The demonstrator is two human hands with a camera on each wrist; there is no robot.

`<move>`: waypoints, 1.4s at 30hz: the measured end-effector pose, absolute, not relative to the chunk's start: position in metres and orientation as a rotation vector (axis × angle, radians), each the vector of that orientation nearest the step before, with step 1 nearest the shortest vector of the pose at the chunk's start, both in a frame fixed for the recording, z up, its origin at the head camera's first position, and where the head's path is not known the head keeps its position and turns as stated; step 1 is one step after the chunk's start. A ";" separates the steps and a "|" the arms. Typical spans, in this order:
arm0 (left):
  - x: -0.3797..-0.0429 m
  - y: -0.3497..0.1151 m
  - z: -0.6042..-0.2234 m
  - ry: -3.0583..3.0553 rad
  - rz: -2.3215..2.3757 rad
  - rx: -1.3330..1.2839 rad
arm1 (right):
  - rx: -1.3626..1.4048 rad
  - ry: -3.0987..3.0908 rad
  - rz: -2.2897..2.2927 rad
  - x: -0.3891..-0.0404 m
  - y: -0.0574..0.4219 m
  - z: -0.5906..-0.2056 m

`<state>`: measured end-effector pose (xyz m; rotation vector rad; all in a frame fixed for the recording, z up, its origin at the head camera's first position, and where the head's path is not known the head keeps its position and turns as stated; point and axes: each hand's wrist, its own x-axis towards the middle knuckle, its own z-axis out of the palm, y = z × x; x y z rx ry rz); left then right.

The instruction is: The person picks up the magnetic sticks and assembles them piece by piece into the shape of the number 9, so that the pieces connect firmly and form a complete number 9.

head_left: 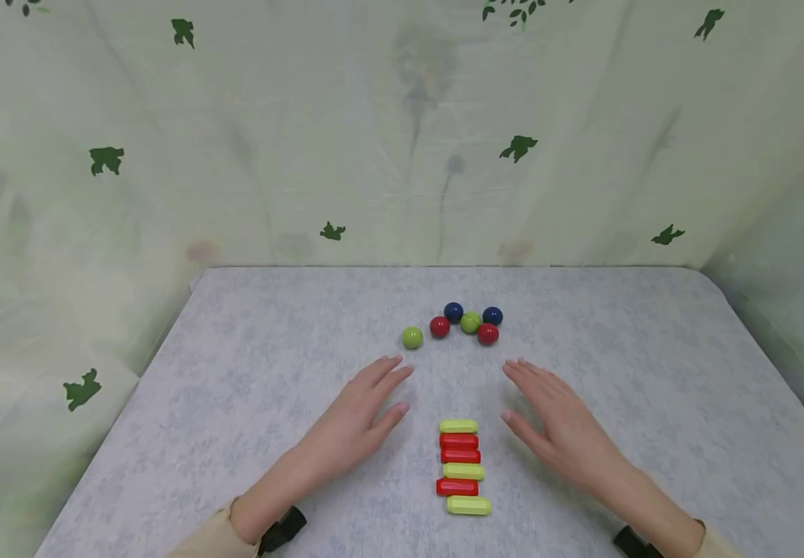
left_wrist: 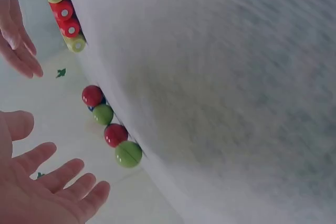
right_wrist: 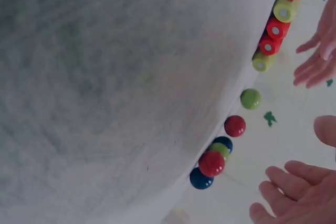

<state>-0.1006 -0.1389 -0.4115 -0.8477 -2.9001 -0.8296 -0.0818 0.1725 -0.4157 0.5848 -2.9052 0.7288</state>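
Note:
My left hand [head_left: 354,422] hovers over the table with fingers extended and nothing in its grasp. Opposite it, my right hand [head_left: 564,430] is held the same way, palm turned inward, also holding nothing. Between them a column of short faceted rods lies side by side, three red and three yellow-green; the far yellow-green rod [head_left: 458,426] and a red rod [head_left: 457,487] belong to it. Beyond the fingertips are small shiny balls: a green ball [head_left: 412,338] nearest the left hand, a red ball [head_left: 488,334] nearer the right, and a blue ball [head_left: 453,311] behind.
The pale mottled table [head_left: 234,341] has a back edge against a light curtain [head_left: 374,155] printed with dark green leaf shapes. Another curtain side [head_left: 792,256] borders the right. A dark wrist strap [head_left: 283,530] sits on the left forearm. Round pale spots show on the rod ends [left_wrist: 64,12].

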 end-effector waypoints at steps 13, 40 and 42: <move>-0.103 -0.113 -0.413 -2.898 -1.544 -0.751 | 0.534 -2.968 1.314 -0.088 0.158 -0.414; -0.114 -0.084 -0.436 -3.044 -1.465 -0.845 | 0.820 -3.160 1.306 -0.117 0.143 -0.430; -0.115 -0.083 -0.437 -3.045 -1.468 -0.839 | 0.807 -3.170 1.290 -0.119 0.142 -0.430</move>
